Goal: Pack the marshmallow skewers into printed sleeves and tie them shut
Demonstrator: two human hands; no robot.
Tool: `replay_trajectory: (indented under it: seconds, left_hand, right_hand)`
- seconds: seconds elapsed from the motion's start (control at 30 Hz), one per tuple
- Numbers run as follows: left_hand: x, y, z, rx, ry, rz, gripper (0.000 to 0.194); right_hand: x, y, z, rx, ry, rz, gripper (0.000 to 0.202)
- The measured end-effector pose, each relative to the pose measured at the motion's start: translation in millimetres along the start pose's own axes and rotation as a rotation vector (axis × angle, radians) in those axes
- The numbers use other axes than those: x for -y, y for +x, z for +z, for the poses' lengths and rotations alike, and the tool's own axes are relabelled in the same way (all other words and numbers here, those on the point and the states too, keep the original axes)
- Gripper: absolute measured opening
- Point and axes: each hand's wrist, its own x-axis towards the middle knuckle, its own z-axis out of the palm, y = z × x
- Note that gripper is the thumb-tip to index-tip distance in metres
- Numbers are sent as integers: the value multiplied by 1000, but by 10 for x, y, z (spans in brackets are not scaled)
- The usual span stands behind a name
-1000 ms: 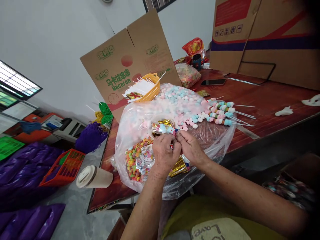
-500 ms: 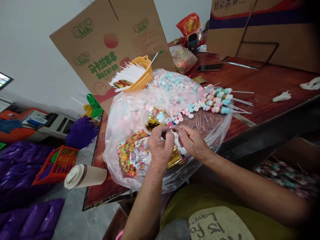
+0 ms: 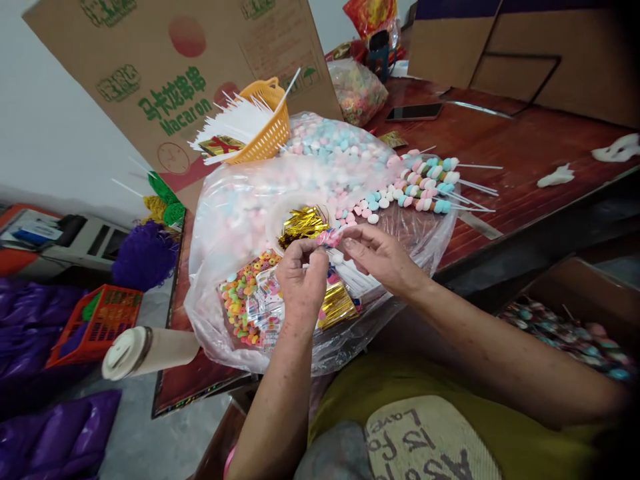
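My left hand (image 3: 306, 277) is closed, pinching something small beside a pink wrapped piece (image 3: 330, 238); the hidden part cannot be made out. Close to its right, my right hand (image 3: 377, 257) has its fingertips at the same pink piece, and whether they grip it is unclear. Just behind is a white bowl of gold twist ties (image 3: 305, 223). Under my hands lie white sticks (image 3: 355, 277), a bundle of gold ties (image 3: 337, 305) and printed clear wrappers (image 3: 265, 300). Colourful ring candies (image 3: 243, 293) are at the left on the plastic sheet (image 3: 205, 327).
Pastel candies (image 3: 345, 137) spread behind, with several finished skewers (image 3: 430, 187) at the right. An orange basket of sticks (image 3: 267, 133) stands before a cardboard box (image 3: 185, 93). A lidded cup (image 3: 150, 351) is at the left, a phone (image 3: 414, 112) at the back.
The view has shifted, so the table things sit further left and higher. The colourful skewered piece above my hands is no longer seen there; my right fingers are now more spread.
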Motion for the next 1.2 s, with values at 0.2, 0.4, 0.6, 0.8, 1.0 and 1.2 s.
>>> replay_trajectory:
  seconds: [0.2, 0.4, 0.6, 0.8, 1.0, 1.2]
  left_hand:
    - [-206, -64, -97, 29, -124, -97, 4]
    - [-383, -45, -185, 120, -265, -230, 5]
    - [-647, 2, -312, 73, 25, 258, 16]
    - [-868, 127, -522, 311, 282, 685, 11]
    - [-915, 252, -654, 257, 308, 651, 6]
    - [-830, 338, -702, 333, 316, 622, 8]
  right_hand:
    - [250, 35, 145, 32, -74, -176, 9]
    - [426, -20, 145, 24, -223, -187, 3]
    - [839, 15, 151, 105, -133, -13, 5]
    - [1216, 72, 208, 239, -176, 34, 8]
    - [1251, 159, 239, 335, -105, 72, 6]
    - [1076, 227, 222, 321, -35, 1, 7]
